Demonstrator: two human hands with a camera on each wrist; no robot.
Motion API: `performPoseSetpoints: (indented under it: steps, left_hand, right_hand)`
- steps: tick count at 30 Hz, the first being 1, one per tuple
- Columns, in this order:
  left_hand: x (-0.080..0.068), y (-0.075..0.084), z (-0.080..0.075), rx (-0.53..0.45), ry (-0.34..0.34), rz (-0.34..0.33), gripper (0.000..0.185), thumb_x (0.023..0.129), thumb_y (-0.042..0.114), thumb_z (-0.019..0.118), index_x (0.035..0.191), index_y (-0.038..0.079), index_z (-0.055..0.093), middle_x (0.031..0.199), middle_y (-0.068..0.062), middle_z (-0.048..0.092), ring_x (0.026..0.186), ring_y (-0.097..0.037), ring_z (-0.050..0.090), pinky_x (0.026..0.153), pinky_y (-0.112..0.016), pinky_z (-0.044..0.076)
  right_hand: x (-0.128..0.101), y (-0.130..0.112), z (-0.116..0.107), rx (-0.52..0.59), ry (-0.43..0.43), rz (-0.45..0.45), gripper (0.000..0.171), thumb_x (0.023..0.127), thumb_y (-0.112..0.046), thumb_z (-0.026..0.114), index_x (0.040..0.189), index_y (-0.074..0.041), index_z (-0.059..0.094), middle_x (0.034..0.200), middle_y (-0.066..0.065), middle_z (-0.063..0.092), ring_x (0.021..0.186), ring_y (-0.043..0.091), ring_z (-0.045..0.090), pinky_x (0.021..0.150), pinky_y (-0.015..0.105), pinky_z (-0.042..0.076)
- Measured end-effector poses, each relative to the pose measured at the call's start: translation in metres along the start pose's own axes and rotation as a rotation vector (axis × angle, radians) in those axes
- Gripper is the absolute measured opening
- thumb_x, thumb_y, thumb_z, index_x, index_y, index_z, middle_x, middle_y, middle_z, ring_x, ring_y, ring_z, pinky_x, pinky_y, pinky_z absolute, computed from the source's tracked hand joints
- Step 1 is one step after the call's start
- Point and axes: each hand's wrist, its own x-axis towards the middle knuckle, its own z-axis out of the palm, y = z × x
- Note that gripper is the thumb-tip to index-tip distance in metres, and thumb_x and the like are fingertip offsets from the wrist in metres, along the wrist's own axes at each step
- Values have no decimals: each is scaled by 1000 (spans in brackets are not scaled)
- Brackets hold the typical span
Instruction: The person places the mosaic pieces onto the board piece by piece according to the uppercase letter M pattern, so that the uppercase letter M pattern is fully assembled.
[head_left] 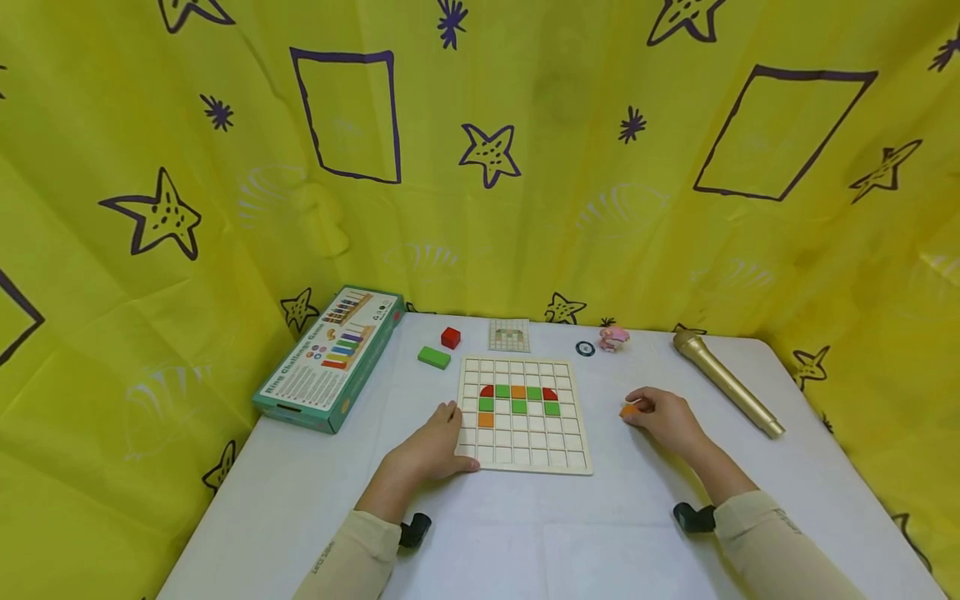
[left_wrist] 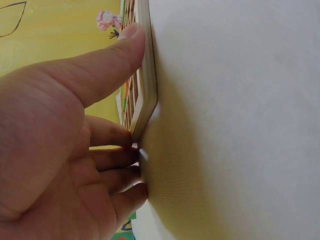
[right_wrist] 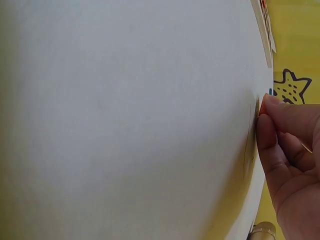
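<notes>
A pale wooden grid board (head_left: pixel 536 457) lies on the white table, with red, green and orange tiles in several of its squares. My left hand (head_left: pixel 433 446) rests at its near-left corner, thumb on the near edge and fingers along the left side. In the left wrist view, the thumb of the left hand (left_wrist: pixel 60 130) lies over the board's rim (left_wrist: pixel 146 65), and the lower fingertips reach the tabletop. Right of the board, my right hand (head_left: pixel 663 419) pinches a small orange tile (head_left: pixel 628 410) between thumb and fingers, low over the table. Fingertips partly cover that tile (right_wrist: pixel 263 104) in the right wrist view.
Behind the board lie a pattern card (head_left: pixel 508 335), a red cube (head_left: pixel 450 337) and a green block (head_left: pixel 433 357). A game box (head_left: pixel 330 358) is at the left. A round dark token (head_left: pixel 585 348), a pink figurine (head_left: pixel 613 337) and a gold microphone (head_left: pixel 727 382) lie to the right.
</notes>
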Motion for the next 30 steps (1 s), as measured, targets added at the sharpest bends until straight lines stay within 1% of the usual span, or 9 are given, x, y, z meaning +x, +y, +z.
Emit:
performPoseSetpoints:
  steps: [4, 11, 13, 17, 21, 24, 30]
  left_hand:
    - [0, 0, -1, -1, 0, -2, 103, 84, 45, 80, 155, -8, 26, 163, -22, 21, 152, -35, 18, 118, -44, 29]
    - [1, -1, 0, -5, 1, -6, 104, 84, 45, 81, 155, -7, 26, 163, -22, 21, 151, -35, 19, 117, -44, 30]
    - [1, -1, 1, -3, 2, -5, 104, 83, 45, 81, 155, -7, 26, 163, -22, 22, 151, -35, 19, 117, -45, 30]
    - [1, -2, 1, -8, 5, 2, 104, 84, 45, 81, 155, -7, 26, 163, -22, 21, 151, -35, 19, 117, -45, 30]
    - [2, -2, 1, -8, 5, 6, 104, 84, 45, 80, 155, -7, 26, 163, -21, 21, 151, -34, 18, 117, -45, 30]
    - [2, -2, 1, -9, 6, 6, 104, 84, 45, 80, 155, -7, 26, 163, -21, 21, 151, -34, 19, 117, -45, 31]
    - [2, -2, 1, -7, 2, 4, 104, 84, 45, 80, 155, -7, 27, 163, -21, 22, 151, -34, 20, 117, -44, 31]
  right_hand:
    - [3, -2, 4, 29, -3, -3, 23, 87, -11, 80, 106, 0, 71, 94, 10, 71, 87, 24, 63, 74, 34, 52]
    - [7, -9, 11, 44, -36, -4, 21, 90, -11, 77, 108, -1, 74, 98, 8, 72, 89, 23, 62, 79, 35, 51]
    - [8, -12, 12, 49, -39, -3, 20, 90, -10, 76, 108, -1, 74, 99, 9, 73, 90, 23, 62, 79, 34, 51]
    - [10, -17, 15, 90, -56, 3, 20, 90, -5, 74, 108, 1, 74, 97, 9, 73, 86, 21, 62, 72, 27, 53]
    - [12, -22, 20, 130, -80, 15, 17, 90, -5, 74, 106, 2, 75, 92, 7, 72, 80, 18, 62, 65, 23, 53]
    - [14, -26, 24, 137, -94, 16, 15, 90, -6, 75, 103, 0, 74, 91, 6, 72, 79, 17, 62, 65, 23, 54]
    - [15, -39, 29, 134, -109, 16, 11, 88, -7, 78, 98, -4, 74, 93, 4, 72, 83, 19, 61, 69, 26, 54]
